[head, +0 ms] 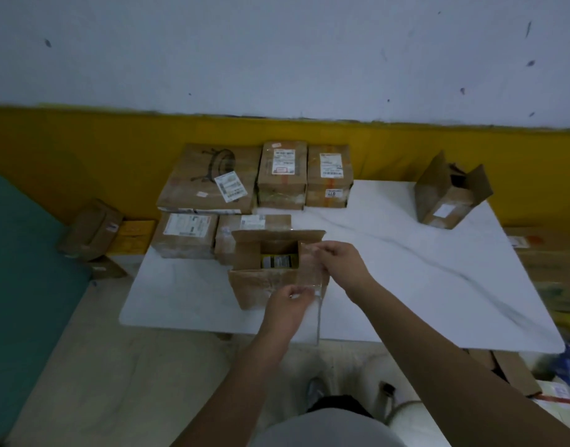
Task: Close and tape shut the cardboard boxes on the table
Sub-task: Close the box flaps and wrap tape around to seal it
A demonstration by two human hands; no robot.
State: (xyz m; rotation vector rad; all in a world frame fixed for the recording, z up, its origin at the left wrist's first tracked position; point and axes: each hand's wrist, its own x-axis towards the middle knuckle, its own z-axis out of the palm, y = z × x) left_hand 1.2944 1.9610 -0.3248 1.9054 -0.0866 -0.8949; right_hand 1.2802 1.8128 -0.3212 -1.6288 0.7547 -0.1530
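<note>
Brown cardboard box (264, 279) with flaps up, near front edge of white marble-look table (406, 269). Left hand (288, 304) and right hand (340, 259) pinching clear tape strip (312, 272) over box's right side.

Open box (270, 272) sits at the counter (406, 269) near edge, 6 o'clock. Closed boxes (251, 182) stacked behind it, 10 to 12 o'clock. Second open box (448, 195) alone at 2 o'clock. More boxes (96, 230) on the floor at 9 o'clock.
</note>
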